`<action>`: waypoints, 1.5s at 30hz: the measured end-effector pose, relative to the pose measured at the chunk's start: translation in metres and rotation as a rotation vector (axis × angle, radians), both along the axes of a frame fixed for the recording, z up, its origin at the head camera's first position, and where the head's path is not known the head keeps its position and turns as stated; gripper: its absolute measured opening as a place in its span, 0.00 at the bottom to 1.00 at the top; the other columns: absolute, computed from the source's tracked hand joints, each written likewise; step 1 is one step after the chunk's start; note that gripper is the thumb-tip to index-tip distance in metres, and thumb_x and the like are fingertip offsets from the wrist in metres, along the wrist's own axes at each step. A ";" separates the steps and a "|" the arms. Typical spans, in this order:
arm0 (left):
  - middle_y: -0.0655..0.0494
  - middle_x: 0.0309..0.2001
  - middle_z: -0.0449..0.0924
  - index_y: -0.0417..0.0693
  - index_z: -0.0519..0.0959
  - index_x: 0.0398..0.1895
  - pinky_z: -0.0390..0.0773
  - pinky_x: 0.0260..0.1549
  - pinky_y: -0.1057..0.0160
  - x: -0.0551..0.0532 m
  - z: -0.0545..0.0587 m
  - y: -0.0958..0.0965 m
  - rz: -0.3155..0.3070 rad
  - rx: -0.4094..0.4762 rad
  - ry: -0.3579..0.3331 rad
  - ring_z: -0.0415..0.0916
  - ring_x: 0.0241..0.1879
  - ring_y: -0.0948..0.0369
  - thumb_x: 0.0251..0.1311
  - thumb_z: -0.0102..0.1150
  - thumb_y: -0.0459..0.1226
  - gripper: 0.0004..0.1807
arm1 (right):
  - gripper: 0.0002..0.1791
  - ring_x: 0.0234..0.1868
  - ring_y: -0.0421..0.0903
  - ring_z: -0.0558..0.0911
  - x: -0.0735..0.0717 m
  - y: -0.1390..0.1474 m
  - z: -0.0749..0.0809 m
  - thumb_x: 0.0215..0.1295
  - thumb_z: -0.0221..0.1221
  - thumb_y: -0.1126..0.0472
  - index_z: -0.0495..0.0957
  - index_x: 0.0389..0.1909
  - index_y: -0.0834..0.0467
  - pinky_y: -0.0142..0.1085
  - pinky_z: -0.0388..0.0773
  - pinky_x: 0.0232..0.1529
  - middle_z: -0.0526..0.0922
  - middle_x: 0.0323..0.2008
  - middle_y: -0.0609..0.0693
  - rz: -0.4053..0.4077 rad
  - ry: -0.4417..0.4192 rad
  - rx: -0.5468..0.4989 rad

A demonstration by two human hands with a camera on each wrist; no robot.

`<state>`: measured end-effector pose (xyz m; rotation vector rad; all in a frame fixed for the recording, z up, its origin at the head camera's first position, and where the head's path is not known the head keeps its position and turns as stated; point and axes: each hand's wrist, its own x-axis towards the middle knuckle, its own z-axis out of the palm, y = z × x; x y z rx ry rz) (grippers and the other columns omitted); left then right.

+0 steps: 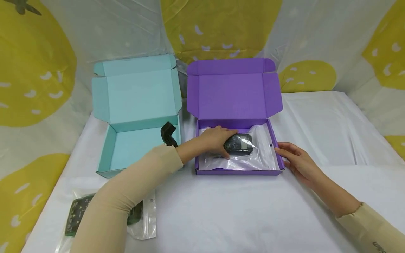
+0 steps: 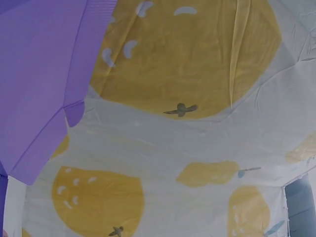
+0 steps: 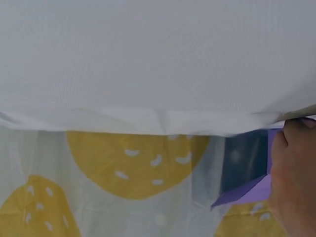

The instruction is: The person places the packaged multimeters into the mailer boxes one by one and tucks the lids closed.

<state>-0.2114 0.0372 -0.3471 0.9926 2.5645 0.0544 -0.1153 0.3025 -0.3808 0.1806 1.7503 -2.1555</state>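
Note:
A purple mailer box (image 1: 243,172) stands with its lid raised, holding a clear zip bag (image 1: 267,147) with a dark electronic device (image 1: 243,144) inside. My left hand (image 1: 212,140) reaches into this box and grips the bagged device, thumb at its near side and fingers at its far side; the hand covers the device's left part. At the box's right wall, my right hand (image 1: 297,163) holds the edge, thumb tip at the rim and fingers along the outside. In the right wrist view the right hand (image 3: 296,173) shows beside a strip of purple cardboard (image 3: 249,190).
A light teal box (image 1: 136,147) with its lid up stands left of the purple one, partly behind my left arm. Another bagged device (image 1: 79,212) lies at the front left under my forearm. A fruit-print cloth (image 1: 221,28) hangs behind the white-covered table (image 1: 227,214).

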 end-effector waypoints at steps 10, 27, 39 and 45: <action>0.58 0.66 0.60 0.61 0.49 0.71 0.69 0.55 0.55 0.001 -0.002 0.005 0.000 -0.005 -0.001 0.62 0.60 0.57 0.40 0.67 0.57 0.54 | 0.10 0.42 0.33 0.77 0.002 0.005 0.001 0.66 0.50 0.65 0.74 0.45 0.51 0.26 0.76 0.42 0.77 0.42 0.40 0.017 0.002 -0.024; 0.60 0.64 0.63 0.60 0.53 0.69 0.70 0.51 0.55 0.006 0.005 0.000 -0.014 -0.011 0.052 0.65 0.60 0.57 0.38 0.68 0.58 0.53 | 0.08 0.36 0.33 0.77 0.006 -0.007 0.000 0.61 0.57 0.61 0.79 0.41 0.49 0.25 0.76 0.36 0.78 0.38 0.38 -0.095 0.018 0.120; 0.51 0.47 0.79 0.57 0.63 0.65 0.71 0.26 0.66 -0.012 0.020 -0.033 0.067 0.317 0.014 0.63 0.20 0.65 0.49 0.57 0.61 0.40 | 0.10 0.37 0.35 0.81 -0.008 -0.005 0.008 0.65 0.52 0.64 0.82 0.38 0.55 0.26 0.78 0.38 0.84 0.36 0.42 -0.140 0.068 -0.111; 0.58 0.12 0.60 0.51 0.63 0.65 0.62 0.18 0.67 -0.023 0.025 -0.051 0.249 0.567 0.043 0.46 0.10 0.65 0.56 0.55 0.54 0.35 | 0.14 0.44 0.42 0.82 -0.026 0.002 0.017 0.68 0.45 0.67 0.80 0.42 0.60 0.32 0.77 0.46 0.83 0.41 0.50 -0.101 0.057 -0.357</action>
